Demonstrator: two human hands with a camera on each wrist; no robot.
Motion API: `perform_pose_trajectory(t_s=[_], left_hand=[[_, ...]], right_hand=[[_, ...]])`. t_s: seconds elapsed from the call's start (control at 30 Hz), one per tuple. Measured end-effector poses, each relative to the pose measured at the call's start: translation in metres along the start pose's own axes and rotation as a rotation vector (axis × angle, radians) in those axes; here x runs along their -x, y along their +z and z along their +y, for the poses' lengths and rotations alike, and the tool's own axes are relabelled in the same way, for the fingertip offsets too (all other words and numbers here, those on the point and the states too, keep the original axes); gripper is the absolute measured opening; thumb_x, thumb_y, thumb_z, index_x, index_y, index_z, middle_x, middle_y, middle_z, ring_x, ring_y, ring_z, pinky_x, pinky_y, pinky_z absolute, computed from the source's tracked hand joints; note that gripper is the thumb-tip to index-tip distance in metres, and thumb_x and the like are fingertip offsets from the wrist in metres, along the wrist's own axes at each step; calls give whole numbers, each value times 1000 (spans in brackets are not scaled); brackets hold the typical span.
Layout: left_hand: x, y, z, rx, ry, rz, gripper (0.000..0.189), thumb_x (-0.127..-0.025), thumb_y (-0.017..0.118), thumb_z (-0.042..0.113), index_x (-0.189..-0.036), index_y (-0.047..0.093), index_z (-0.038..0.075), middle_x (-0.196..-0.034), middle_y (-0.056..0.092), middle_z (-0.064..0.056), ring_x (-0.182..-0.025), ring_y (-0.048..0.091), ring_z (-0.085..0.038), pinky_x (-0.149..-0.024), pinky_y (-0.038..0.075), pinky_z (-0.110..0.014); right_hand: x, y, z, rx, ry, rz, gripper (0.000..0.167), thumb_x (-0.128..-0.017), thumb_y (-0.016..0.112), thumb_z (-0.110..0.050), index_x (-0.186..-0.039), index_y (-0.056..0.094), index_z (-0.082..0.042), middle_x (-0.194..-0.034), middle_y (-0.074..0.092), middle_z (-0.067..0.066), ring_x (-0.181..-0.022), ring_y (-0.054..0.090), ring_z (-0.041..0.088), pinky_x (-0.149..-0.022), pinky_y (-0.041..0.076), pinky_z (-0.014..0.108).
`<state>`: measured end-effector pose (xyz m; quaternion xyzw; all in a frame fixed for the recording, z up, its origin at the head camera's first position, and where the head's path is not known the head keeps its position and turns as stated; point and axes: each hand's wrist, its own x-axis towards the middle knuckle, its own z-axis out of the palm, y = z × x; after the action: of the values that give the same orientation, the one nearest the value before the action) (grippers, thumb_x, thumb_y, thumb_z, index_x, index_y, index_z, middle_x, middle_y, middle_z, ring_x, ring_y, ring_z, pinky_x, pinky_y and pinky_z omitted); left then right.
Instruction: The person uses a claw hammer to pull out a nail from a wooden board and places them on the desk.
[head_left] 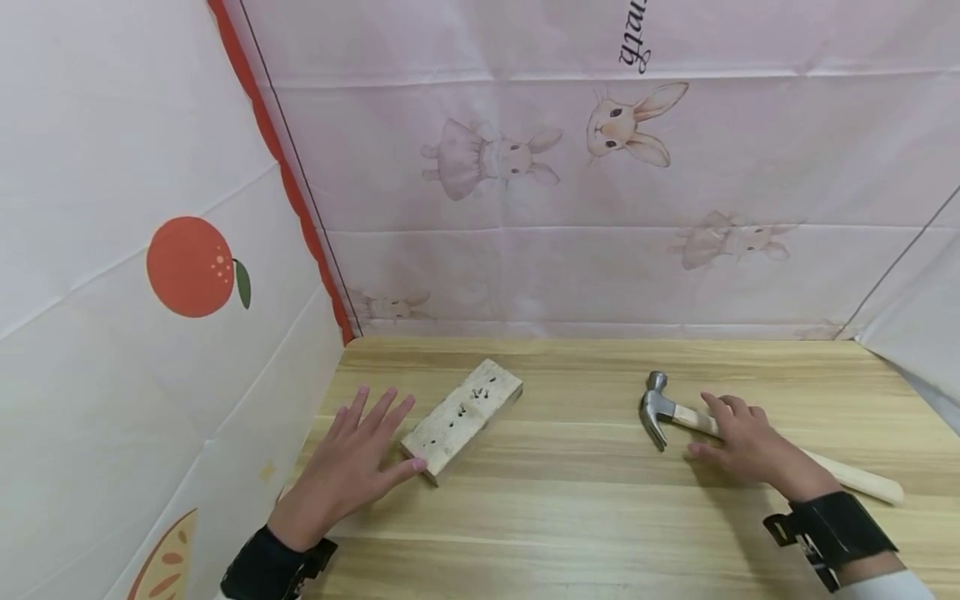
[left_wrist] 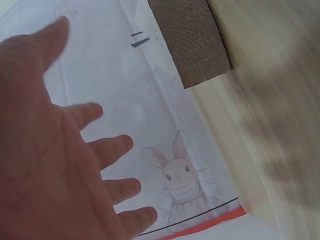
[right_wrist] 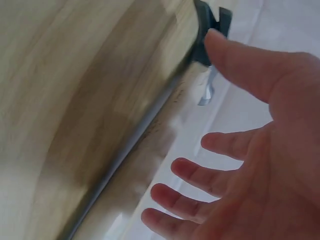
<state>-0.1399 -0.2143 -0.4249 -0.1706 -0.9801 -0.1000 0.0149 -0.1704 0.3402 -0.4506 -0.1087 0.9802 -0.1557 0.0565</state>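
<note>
A pale wooden block [head_left: 465, 417] lies slantwise on the table, with several dark nails [head_left: 480, 393] and holes along its top face. My left hand [head_left: 348, 467] is spread beside the block's near end, fingers extended. The left wrist view shows the block's end grain [left_wrist: 197, 42] apart from my palm, and nothing held. To the right lies a claw hammer [head_left: 657, 408] with a steel head and a light wooden handle [head_left: 855, 477]. My right hand [head_left: 746, 442] hovers over that handle with fingers loosely bent, and the right wrist view shows an uncurled palm [right_wrist: 260, 180].
The wood-grain table [head_left: 555, 500] ends at a back wall hung with a rabbit-print sheet [head_left: 480, 275]. A white sheet with fruit prints [head_left: 247, 392] borders the left side, and another pale sheet [head_left: 915, 325] the right. Each wrist wears a black strap [head_left: 840, 529].
</note>
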Motion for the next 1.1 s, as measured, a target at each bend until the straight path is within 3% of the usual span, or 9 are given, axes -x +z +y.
perform_pose_trajectory(t_s=[0.23,0.43,0.63,0.9,1.1], left_hand=[[3,-1,1,-34,22,27,80,-95,58,67,-163,35,31,-171,32,-11,-159,18,-48,-121,23,-73],[4,-2,2,-40,6,20,82,-94,63,64,-163,35,29,-171,32,-11,-159,18,-48,-121,23,-73],[4,-2,1,-43,5,16,83,-95,60,66,-164,33,28,-171,31,-11,-160,17,-47,-122,23,-72],[6,-3,0,-29,8,18,84,-95,55,71,-164,32,28,-171,30,-11,-160,15,-46,-122,22,-72],[8,-4,-1,-19,4,19,84,-95,56,70,-164,33,27,-171,30,-12,-160,15,-47,-122,22,-72]], right_hand=[[-5,5,7,69,-35,61,57,-91,73,-13,-135,47,11,-128,48,44,-107,48,58,-82,49,63],[-7,8,10,120,-32,69,48,-89,72,-10,-126,52,14,-116,55,38,-98,53,45,-79,44,52],[-10,8,12,116,30,7,37,-92,66,-6,-120,54,13,-109,54,35,-88,47,40,-67,48,51],[-19,3,16,77,102,-115,23,-95,63,-5,-107,54,13,-96,54,25,-84,44,37,-69,44,49],[-23,9,21,28,90,-126,24,-94,67,-11,-97,52,8,-85,52,16,-74,50,29,-65,44,48]])
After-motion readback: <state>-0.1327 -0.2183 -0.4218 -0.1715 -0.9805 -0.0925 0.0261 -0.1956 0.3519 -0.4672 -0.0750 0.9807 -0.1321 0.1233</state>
